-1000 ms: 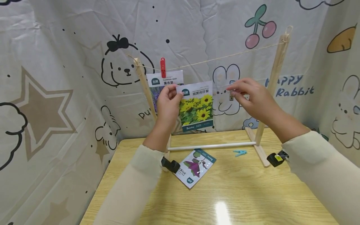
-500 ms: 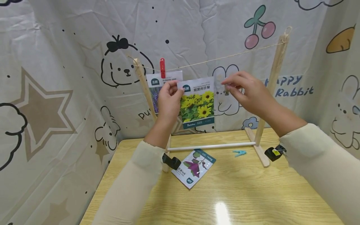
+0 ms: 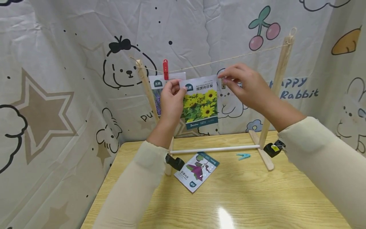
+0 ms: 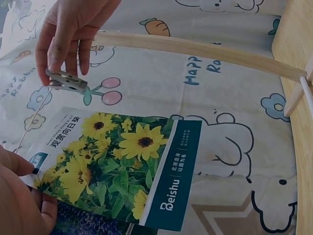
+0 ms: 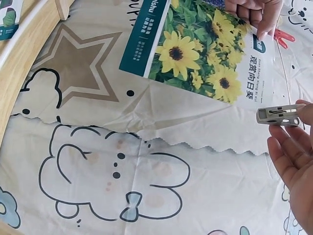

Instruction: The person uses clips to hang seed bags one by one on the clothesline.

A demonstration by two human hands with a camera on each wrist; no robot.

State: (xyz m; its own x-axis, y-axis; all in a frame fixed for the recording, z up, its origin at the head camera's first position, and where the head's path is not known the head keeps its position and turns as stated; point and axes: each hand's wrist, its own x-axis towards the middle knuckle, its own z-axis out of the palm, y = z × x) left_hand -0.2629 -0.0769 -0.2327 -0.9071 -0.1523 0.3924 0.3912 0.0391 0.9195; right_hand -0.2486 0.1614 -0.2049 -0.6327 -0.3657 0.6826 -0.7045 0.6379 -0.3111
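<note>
My left hand (image 3: 172,103) pinches the upper left edge of a seed packet (image 3: 201,105) with yellow sunflowers on it. The packet hangs upright just below the string (image 3: 237,57). Near its upper right corner, my right hand (image 3: 247,84) holds a pale grey clothespin (image 5: 279,115) between thumb and fingers. In the right wrist view a gap shows between clothespin and packet. A red clothespin (image 3: 165,70) fastens a lavender seed packet (image 3: 155,83) to the string at the left; my left hand and the sunflower packet hide part of it.
Two wooden posts (image 3: 281,71) carry the string, and a white rod (image 3: 217,149) joins them low down. On the table (image 3: 243,194) lie a packet with a purple picture (image 3: 197,171) and a light blue clothespin (image 3: 243,156). Printed cloth hangs behind.
My right hand has moved left and up with the clothespin, closer to the sunflower packet's upper right corner. The packet has risen slightly in my left hand.
</note>
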